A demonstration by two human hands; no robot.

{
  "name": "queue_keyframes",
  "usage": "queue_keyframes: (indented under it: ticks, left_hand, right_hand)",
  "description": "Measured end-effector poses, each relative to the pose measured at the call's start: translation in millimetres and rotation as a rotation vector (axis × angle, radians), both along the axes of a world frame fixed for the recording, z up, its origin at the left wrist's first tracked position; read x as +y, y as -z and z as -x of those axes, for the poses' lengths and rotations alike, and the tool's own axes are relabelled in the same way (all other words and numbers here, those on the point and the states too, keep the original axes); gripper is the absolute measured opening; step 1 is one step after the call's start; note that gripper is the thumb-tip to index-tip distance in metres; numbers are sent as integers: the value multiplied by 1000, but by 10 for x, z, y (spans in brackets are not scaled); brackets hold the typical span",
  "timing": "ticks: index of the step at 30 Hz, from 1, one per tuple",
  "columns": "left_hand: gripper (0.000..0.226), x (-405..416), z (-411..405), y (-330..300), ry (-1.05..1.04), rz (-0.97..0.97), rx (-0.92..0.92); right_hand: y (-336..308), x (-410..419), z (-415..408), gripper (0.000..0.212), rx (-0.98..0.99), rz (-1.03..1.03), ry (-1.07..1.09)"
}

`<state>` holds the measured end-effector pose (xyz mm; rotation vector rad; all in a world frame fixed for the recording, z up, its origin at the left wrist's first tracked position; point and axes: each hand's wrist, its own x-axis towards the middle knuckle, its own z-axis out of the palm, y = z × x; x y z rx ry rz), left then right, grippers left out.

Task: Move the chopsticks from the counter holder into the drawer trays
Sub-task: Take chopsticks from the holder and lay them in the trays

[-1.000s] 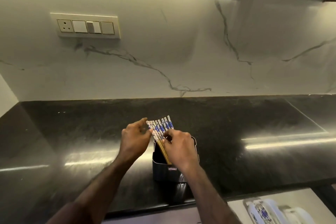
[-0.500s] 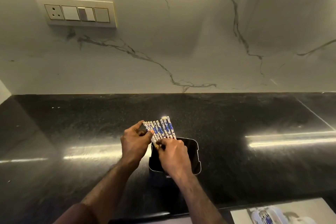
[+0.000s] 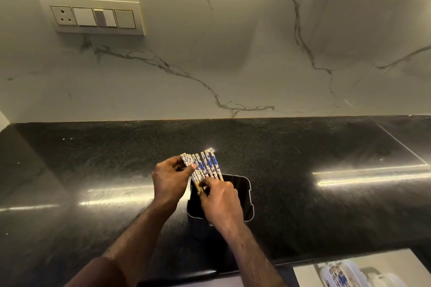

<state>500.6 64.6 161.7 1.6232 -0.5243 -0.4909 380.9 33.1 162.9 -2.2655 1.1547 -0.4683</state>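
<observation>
early going: the chopsticks (image 3: 202,166) are only being gathered, lower ends in the holder (image 3: 242,196) on the counter (image 3: 326,205); none are in the drawer (image 3: 363,270). left hand (image 3: 171,180) pinches the fanned tops, right hand (image 3: 220,200) grasps the shafts. compared with a second ago, the fan sits a little tighter and the holder's mouth shows more

Two hands, left hand (image 3: 171,180) and right hand (image 3: 221,200), one black holder (image 3: 242,193), and roughly eight chopsticks (image 3: 205,164), fanned too tight to count surely.
</observation>
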Motion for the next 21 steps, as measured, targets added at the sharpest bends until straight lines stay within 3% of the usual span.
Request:
queue_keyframes:
  ticks: [14,21]
  left_hand:
    - [28,-9,24,-55,-108,-17,-31]
    - [37,68,29,-336,-5,81,-4]
  right_hand:
    - [31,-50,152,21,-37,11,-13]
    - [-89,-83,152,26,-129,30,-27]
